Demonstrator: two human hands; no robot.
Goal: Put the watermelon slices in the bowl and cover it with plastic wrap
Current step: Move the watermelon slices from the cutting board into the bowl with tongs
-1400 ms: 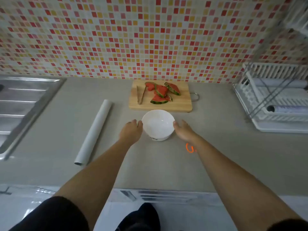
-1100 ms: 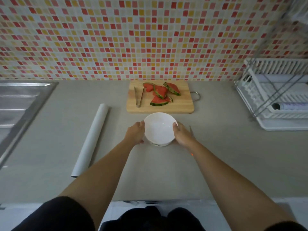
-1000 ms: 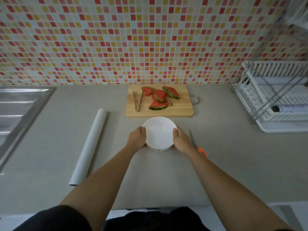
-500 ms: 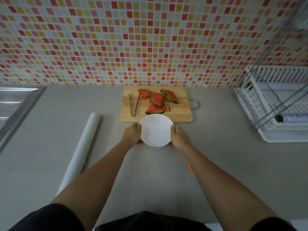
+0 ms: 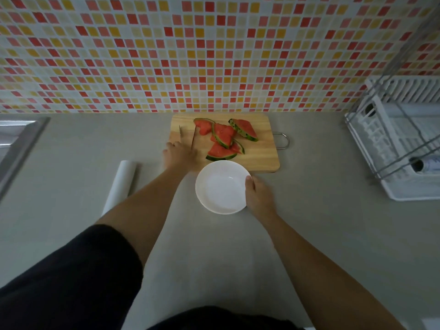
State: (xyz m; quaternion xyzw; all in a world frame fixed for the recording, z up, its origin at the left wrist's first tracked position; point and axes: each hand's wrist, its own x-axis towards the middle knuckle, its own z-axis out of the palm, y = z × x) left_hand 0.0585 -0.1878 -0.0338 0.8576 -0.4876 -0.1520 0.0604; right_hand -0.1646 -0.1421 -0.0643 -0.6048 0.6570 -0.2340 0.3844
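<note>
Grey tabletop (image 5: 309, 234); mosaic tile wall (image 5: 214, 55) far, steel sink (image 5: 16, 141) far left, white dish rack (image 5: 392, 148) right. Watermelon slices (image 5: 222, 139) on cutting board (image 5: 262, 159), far centre. Right hand (image 5: 258, 197) fingers grip the bowl (image 5: 214, 186) rim, just near the board. Left hand (image 5: 179, 154) covers the near end of the tongs (image 5: 193, 140); can't tell whether its fingers grip. Wrap roll (image 5: 120, 184) left.

Dim, flat indoor light is spreading evenly; colours are reading muted w/ a grey cast. Bowl (image 5: 221, 186) is showing as the brightest patch, no hard glare. Thin soft shadow is lying along right side of plastic wrap roll (image 5: 120, 184). Wide-angle lens is bending tile wall (image 5: 166, 55) & dish rack (image 5: 392, 139) twd the edges. Dark sleeve (image 5: 71, 282) nr the camera is going soft; corners are blurring slightly.
</note>
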